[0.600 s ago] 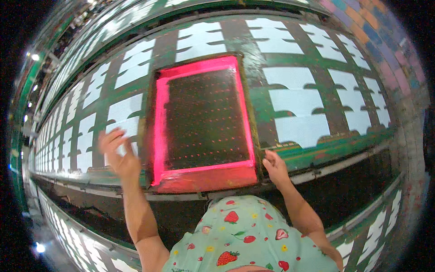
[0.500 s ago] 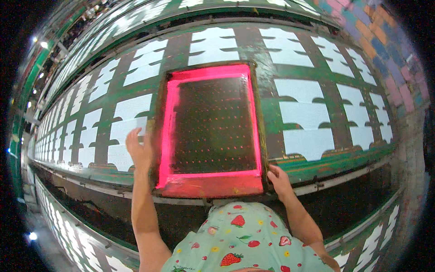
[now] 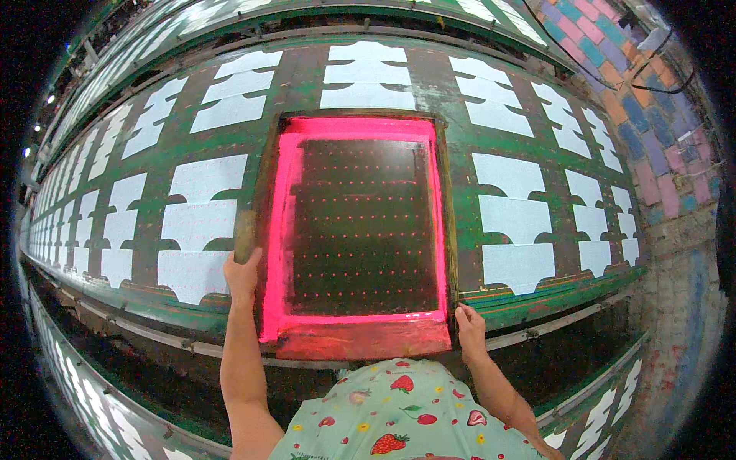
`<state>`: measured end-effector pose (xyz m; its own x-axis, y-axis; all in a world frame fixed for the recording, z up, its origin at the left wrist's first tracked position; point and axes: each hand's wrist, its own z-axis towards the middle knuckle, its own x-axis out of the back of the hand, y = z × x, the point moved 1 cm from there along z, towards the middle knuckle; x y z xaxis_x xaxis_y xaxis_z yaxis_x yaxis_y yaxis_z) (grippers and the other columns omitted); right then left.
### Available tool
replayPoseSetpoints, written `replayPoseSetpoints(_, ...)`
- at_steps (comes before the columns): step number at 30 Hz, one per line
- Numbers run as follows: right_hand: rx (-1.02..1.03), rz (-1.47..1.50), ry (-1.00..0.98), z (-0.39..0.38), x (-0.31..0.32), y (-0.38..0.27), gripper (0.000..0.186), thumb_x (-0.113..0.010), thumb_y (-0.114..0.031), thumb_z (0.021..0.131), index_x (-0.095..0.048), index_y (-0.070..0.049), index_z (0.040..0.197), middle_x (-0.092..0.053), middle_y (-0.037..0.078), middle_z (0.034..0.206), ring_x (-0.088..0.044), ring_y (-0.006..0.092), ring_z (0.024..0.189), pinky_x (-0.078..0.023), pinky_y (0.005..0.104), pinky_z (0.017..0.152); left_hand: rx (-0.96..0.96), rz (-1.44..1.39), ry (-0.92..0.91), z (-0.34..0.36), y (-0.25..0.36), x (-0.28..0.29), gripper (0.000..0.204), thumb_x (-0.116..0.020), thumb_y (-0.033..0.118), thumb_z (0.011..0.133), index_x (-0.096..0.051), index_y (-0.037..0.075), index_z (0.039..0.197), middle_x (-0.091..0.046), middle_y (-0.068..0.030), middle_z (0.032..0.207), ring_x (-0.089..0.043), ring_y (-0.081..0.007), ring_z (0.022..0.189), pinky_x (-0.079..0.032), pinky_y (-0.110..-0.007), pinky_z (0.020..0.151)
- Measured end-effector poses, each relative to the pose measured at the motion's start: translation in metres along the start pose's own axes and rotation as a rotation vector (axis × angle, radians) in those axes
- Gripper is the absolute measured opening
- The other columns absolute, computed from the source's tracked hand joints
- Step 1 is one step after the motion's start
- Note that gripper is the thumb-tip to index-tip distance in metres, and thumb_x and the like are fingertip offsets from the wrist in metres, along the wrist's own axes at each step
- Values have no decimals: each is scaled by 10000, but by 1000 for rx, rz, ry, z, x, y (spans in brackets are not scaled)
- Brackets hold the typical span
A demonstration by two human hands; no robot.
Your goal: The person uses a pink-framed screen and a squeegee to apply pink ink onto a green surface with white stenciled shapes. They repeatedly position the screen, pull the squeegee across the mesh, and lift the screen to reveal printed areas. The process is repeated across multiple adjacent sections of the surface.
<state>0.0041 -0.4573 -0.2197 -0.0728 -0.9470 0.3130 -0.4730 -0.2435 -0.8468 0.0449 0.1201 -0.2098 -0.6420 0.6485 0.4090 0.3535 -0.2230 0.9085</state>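
Observation:
A screen-printing frame (image 3: 452, 230) lies on the long green table in front of me, its dark mesh (image 3: 360, 230) bordered with bright pink ink and dotted with small pink spots. By the frame's left side, my left hand (image 3: 243, 277) is closed around the lower end of a small, flat yellowish-brown piece (image 3: 244, 238), blurred, whose kind I cannot make out. My right hand (image 3: 470, 331) pinches the frame's lower right edge with thumb and fingers. White cloth pieces with curved cut-outs (image 3: 201, 222) lie left of the frame, faintly pink-dotted; plain white ones (image 3: 515, 222) lie to its right.
More white cloth pieces (image 3: 368, 77) lie in rows along the table (image 3: 441, 138) behind the frame and far off to the left. A metal rail (image 3: 537, 333) runs along the near edge. Other tables with white pieces stand behind and beside me. Coloured paving (image 3: 659, 115) is at the right.
My left hand has gone from spread, blurred fingers to a closed grip on the yellowish-brown piece. My right hand stays on the frame's edge. The whole view has shifted slightly.

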Motion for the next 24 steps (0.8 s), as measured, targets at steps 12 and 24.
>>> replayPoseSetpoints(12,91,107,33,-4,7,-16,386,-639,-325,1150,-730,35,1046,-628,-37,927,-532,110,889,-488,342,819,114,-169,-77,1,0,8,335,-898,172,919,-767,-19,1161,-766,-50,1037,-674,-170,894,-539,-366,804)
replayPoseSetpoints(24,192,-143,169,59,107,-30,454,-642,-381,1114,-769,53,1152,-791,174,967,-720,234,923,-559,410,862,41,-340,-104,-62,74,-82,233,-843,85,982,-754,0,1180,-752,-36,1030,-684,-155,924,-544,-348,845)
